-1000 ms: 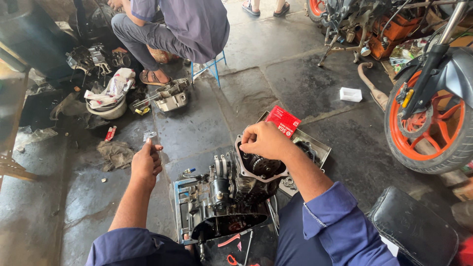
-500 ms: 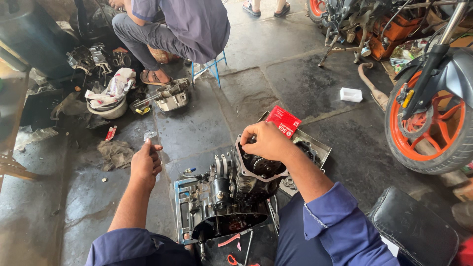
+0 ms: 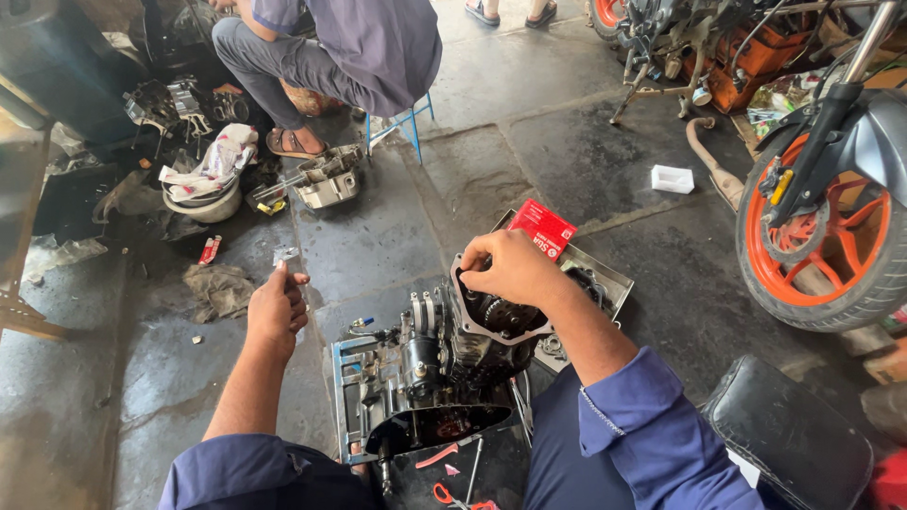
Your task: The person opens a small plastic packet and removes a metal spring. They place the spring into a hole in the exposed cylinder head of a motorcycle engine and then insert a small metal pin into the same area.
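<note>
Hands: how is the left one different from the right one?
The right hand rests on the top rim of the engine block, fingers curled down onto it; the left hand is lifted off to the side, touching no engine part. The left hand pinches a tiny pale piece at its fingertips; whether the right hand grips anything is hidden. Both have blue sleeves pushed up the arm.

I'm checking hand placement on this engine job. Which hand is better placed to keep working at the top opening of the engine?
The right hand: it already rests on the rim of the engine. The left hand is raised off to the side, clear of it, pinching something small.
</note>
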`<state>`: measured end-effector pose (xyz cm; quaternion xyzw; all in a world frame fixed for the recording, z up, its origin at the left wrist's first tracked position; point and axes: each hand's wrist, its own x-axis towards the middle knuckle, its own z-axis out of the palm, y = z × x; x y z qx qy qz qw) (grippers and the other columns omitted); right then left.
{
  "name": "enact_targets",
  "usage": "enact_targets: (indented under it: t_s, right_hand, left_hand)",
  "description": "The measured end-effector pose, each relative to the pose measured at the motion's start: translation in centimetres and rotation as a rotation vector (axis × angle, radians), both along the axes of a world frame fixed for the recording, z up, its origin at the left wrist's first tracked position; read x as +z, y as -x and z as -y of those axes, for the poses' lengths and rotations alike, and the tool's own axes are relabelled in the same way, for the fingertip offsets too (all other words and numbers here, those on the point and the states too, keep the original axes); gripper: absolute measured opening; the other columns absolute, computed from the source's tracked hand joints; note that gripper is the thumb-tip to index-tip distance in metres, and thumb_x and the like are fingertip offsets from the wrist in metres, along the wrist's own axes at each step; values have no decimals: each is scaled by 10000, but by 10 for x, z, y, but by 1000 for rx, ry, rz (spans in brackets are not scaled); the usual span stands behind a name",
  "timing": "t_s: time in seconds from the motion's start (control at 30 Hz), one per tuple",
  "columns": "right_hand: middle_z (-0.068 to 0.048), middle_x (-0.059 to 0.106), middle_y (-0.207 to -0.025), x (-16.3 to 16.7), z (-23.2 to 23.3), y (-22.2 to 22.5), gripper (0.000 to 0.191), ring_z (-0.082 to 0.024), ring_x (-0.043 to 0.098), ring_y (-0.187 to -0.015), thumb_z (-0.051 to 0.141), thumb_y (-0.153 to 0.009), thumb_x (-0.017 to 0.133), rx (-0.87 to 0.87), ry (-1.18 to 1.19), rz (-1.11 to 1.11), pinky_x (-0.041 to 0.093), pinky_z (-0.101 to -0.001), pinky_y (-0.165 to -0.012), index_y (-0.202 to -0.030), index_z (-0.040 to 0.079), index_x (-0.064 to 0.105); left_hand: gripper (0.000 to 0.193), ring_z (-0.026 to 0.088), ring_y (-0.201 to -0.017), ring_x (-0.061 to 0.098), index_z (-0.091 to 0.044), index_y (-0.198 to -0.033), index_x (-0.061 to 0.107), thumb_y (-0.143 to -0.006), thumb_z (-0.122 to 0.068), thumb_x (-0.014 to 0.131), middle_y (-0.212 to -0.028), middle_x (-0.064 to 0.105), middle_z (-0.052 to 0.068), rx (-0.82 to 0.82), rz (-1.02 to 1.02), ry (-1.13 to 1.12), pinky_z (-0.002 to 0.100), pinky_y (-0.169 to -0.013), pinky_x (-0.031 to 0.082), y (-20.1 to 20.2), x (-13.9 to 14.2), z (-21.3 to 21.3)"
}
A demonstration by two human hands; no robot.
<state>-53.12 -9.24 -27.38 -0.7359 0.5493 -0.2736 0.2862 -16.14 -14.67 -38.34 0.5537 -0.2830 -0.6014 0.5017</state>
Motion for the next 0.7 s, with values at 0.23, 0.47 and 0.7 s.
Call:
enact_targets:
  t_s: [0.23, 0.47, 0.7]
  right_hand:
    - [-119, 731, -762, 4, -4, -7, 232, -220, 726, -711, 220, -728, 833, -42, 101, -126, 567, -349, -672, -786, 17, 737]
    - [-105, 780, -822, 3, -5, -4, 196, -185, 763, -752, 200, -759, 786, -24, -5, -50, 583, -314, -713, -886, 52, 774]
    - [-79, 790, -941, -4, -1, -1, 175, -216, 761, -872, 146, -738, 755, 49, 80, -23, 584, -322, -805, -890, 72, 802]
  left_hand:
    - [436, 60, -432, 206, -53, -898, 590, -1042, -455, 503, -564, 249, -81, 7, -5, 5, 257, -389, 169, -1, 0, -2]
    - [445, 58, -434, 216, -49, -902, 591, -1044, -461, 503, -566, 259, -80, 3, -2, 2, 253, -394, 177, 1, 3, -4]
    - [444, 59, -430, 218, -48, -900, 590, -1041, -460, 503, -563, 261, -78, 4, 11, 9, 254, -392, 180, 0, 5, -5]
